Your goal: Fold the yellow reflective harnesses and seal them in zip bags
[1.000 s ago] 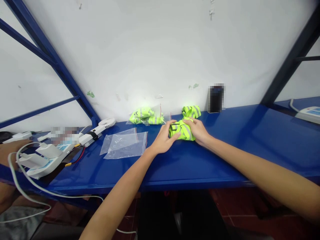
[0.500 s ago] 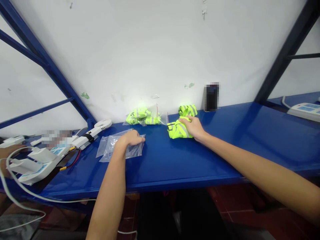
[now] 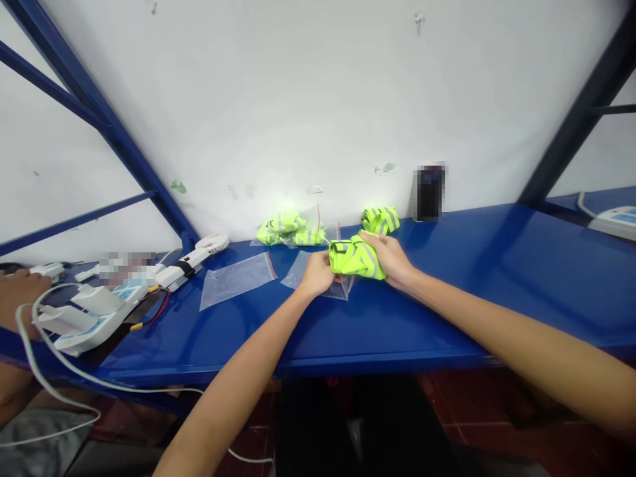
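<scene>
My right hand grips a folded neon-yellow reflective vest with grey stripes, just above the blue table. At the vest's left end, my left hand is closed on a clear zip bag; parts of the bag show on both sides of that hand, and its fingertips are partly hidden. To the left, another clear zip bag lies flat, its red seal strip facing right. Yellow vests in clear bags rest against the wall. Behind my right hand sits a rolled yellow vest, seemingly unbagged.
On the left are a white power strip with plugs and cables, and a white handheld fan. Another person's hand is beside them. A dark, blurred-out device leans on the wall. Blue metal frames flank the table.
My left hand has moved right with one zip bag, bringing it up to the vest. The other bag stays on the table. My right hand keeps hold of the vest, which has turned slightly.
</scene>
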The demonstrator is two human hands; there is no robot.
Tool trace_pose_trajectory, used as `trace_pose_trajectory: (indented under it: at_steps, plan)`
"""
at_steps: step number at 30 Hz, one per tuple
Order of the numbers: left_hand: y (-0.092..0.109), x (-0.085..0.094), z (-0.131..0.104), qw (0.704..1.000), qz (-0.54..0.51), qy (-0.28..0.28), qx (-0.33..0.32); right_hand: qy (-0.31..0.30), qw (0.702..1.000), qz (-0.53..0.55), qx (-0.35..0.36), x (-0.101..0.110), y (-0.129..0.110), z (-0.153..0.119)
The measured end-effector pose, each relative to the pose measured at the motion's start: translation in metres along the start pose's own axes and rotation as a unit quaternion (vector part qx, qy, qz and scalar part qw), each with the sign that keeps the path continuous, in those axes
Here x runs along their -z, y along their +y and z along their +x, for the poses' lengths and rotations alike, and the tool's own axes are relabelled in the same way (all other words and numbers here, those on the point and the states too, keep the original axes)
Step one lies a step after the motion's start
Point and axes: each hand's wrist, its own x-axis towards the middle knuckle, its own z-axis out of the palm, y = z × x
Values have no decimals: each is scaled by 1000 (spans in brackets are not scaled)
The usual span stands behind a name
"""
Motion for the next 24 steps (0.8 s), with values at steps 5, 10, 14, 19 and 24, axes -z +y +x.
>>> trace_pose_trajectory:
  at_steps: [5,10,14,19,24]
  plan:
    - [4,13,-4,958,163,212,-109,54,986,-148,51,14,7,13]
    - [6,9,-10,904,264,262,-212,61,923,-338,177,21,9,16]
    - [10,8,-9,865,303,331,-223,8,949,-258,180,15,3,9]
    - [13,13,-9,866,289,348,-212,-90,990,-85,65,8,2,1]
    - [11,15,-13,911,211,284,-210,-62,994,-68,59,7,6,2]
